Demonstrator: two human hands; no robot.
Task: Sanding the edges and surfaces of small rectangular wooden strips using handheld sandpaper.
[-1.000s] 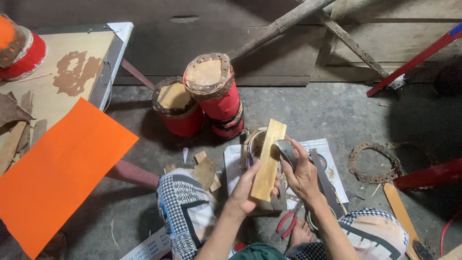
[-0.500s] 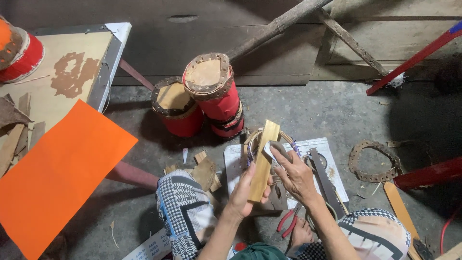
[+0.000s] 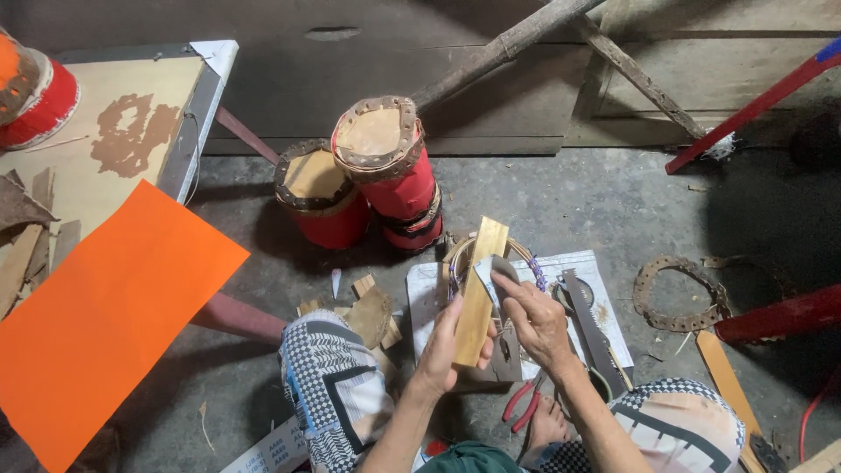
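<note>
From up here I see my left hand (image 3: 441,355) wrapped around the lower half of a pale wooden slat (image 3: 479,293), holding it upright over the paper sheet (image 3: 596,302) on the floor. My right hand (image 3: 536,317) pinches a small grey piece (image 3: 501,267) against the slat's edge. Two red drums (image 3: 368,180) stand just beyond, red-handled pliers (image 3: 523,405) below

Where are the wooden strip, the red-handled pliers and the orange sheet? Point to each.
wooden strip (image 3: 477,293): head view, middle of its face.
red-handled pliers (image 3: 520,405): head view, on the handles.
orange sheet (image 3: 105,307): head view, centre of the sheet.
</note>
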